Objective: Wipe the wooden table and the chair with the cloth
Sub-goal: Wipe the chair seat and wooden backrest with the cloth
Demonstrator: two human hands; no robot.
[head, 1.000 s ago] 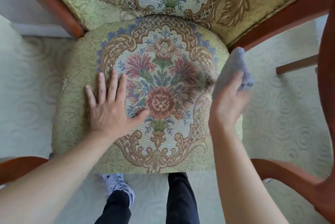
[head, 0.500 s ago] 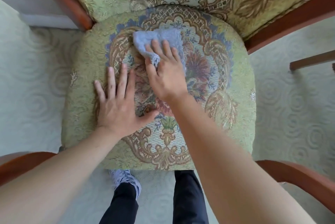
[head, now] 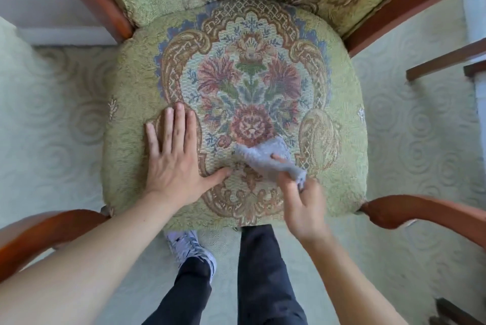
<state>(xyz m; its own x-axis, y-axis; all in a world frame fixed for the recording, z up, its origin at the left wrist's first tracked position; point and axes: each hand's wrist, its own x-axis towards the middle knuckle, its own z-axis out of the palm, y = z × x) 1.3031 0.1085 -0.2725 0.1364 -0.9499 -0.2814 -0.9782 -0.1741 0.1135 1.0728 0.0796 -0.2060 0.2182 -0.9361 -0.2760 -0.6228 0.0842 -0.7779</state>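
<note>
So the right hand has the cloth pinched at one corner between thumb and fingers, and the rest of it trails up and to the left from the hand, laid flat on the front part of the chair seat. That's the bit that matters for the next swipe, I'd say: the grey cloth's long axis runs diagonally from the hand toward the red flower in the middle of the pattern, so a pull back toward the front edge would drag it over the fabric nearest the person. The left hand is spread flat on the seat, fingers wide and holding nothing, just beside the cloth with its thumb tip nearly reaching it; looks like it's bracing the chair. The right hand is clearly the one doing the wiping. The wooden armrests look untouched at this moment, and the table isn't in view at all. No brands, labels or writing that I can make out anywhere.
</note>
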